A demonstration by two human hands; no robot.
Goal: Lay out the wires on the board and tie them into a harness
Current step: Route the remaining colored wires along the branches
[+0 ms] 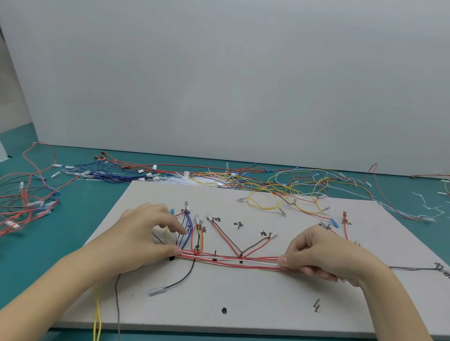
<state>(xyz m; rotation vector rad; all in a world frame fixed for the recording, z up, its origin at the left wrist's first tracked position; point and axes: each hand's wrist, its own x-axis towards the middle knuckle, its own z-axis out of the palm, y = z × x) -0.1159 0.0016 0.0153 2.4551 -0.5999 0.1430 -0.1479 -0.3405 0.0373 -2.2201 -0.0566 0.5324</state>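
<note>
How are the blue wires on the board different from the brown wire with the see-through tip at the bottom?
The blue wires are bright blue; the brown wire is dark. The blue wires run up the board from the red bundle, away from the person; the brown wire trails down toward the person. There are several blue wires side by side, while the brown wire lies alone. Both meet the red bundle near the left hand.

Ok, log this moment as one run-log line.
stage: bundling trunk | left hand: pinches red wire bundle at left end | right hand: pinches bundle at right end | board: bundle stretched flat | ties: none seen
</note>
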